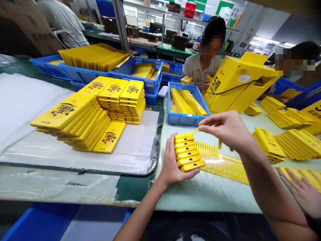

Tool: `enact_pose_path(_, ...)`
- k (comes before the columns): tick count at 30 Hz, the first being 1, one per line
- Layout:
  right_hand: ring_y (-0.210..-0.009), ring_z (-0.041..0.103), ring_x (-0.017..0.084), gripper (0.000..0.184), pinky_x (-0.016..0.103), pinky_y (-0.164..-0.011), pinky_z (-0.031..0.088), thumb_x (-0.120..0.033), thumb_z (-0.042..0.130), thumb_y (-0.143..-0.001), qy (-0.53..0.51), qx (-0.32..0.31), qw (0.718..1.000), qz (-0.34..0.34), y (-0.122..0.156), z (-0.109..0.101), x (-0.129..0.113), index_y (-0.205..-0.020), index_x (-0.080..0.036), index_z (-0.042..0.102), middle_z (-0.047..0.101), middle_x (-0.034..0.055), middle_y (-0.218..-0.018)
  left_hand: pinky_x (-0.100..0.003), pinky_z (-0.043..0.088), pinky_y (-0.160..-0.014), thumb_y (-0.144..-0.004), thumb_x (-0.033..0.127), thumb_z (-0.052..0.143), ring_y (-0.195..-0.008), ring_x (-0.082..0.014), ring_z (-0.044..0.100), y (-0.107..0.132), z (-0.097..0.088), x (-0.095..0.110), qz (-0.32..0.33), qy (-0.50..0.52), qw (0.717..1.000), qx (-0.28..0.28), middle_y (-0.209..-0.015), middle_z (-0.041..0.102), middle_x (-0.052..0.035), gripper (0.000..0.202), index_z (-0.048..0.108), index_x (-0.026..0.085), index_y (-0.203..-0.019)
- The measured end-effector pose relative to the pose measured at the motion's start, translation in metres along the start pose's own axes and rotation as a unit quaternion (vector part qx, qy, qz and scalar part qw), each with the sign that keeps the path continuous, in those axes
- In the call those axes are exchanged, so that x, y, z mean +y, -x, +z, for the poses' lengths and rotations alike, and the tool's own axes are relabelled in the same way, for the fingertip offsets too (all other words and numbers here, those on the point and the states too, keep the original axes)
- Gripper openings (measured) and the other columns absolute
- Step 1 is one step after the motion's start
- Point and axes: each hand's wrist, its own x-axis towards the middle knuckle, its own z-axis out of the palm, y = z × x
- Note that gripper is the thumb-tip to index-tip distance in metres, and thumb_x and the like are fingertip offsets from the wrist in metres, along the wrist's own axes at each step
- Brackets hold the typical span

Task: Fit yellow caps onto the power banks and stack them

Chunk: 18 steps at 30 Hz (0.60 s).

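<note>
My left hand (pixel 172 164) grips a stack of several yellow power-bank cases (pixel 188 152) held on edge above the pale table. My right hand (pixel 225 129) pinches a small yellow strip (pixel 195 131) right at the top of that stack. Beneath and to the right of the stack lies a yellow sheet with comb-like strips (pixel 220 160) on the table.
Stacks of yellow cases (pixel 87 113) lie on plastic sheeting at left. A blue bin (pixel 185 117) of yellow parts stands ahead, a yellow kiosk unit (pixel 235 83) beyond it. More yellow stacks (pixel 288 144) sit at right. Another person's hand (pixel 303 192) rests at lower right; co-workers sit opposite.
</note>
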Motion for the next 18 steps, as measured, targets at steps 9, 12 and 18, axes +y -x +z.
enact_pose_path(9,-0.062,0.071,0.018,0.012,0.031,-0.064,0.054,-0.025,0.080,-0.082,-0.041,0.096,0.990,-0.096,0.017,0.053,0.007,-0.078,-0.019,0.090,0.084,0.0056,-0.074,-0.076,0.041,-0.134,-0.068,0.059,0.105,-0.156,-0.0481,0.050,0.001,-0.002,0.002,-0.010,-0.005,1.000,0.000,-0.168,0.041,-0.0179,0.139,0.019,0.034,-0.175)
enact_pose_path(12,-0.061,0.070,0.018,0.013,0.031,-0.065,0.054,-0.024,0.079,-0.083,-0.036,0.105,0.989,-0.099,0.020,0.057,0.006,-0.078,-0.019,0.090,0.084,0.0052,-0.073,-0.074,0.043,-0.134,-0.067,0.058,0.105,-0.156,-0.0473,0.051,0.000,-0.002,0.004,-0.017,0.000,1.000,-0.002,-0.168,0.041,-0.0175,0.139,0.019,0.034,-0.174)
enact_pose_path(18,-0.062,0.071,0.018,0.013,0.030,-0.066,0.054,-0.019,0.077,-0.081,-0.021,0.066,0.994,-0.082,0.020,0.059,0.003,-0.076,-0.019,0.089,0.083,0.0048,-0.072,-0.074,0.046,-0.132,-0.068,0.054,0.106,-0.156,-0.0467,0.053,0.000,-0.002,0.007,-0.029,0.006,1.000,-0.011,-0.168,0.043,-0.0175,0.139,0.019,0.034,-0.175)
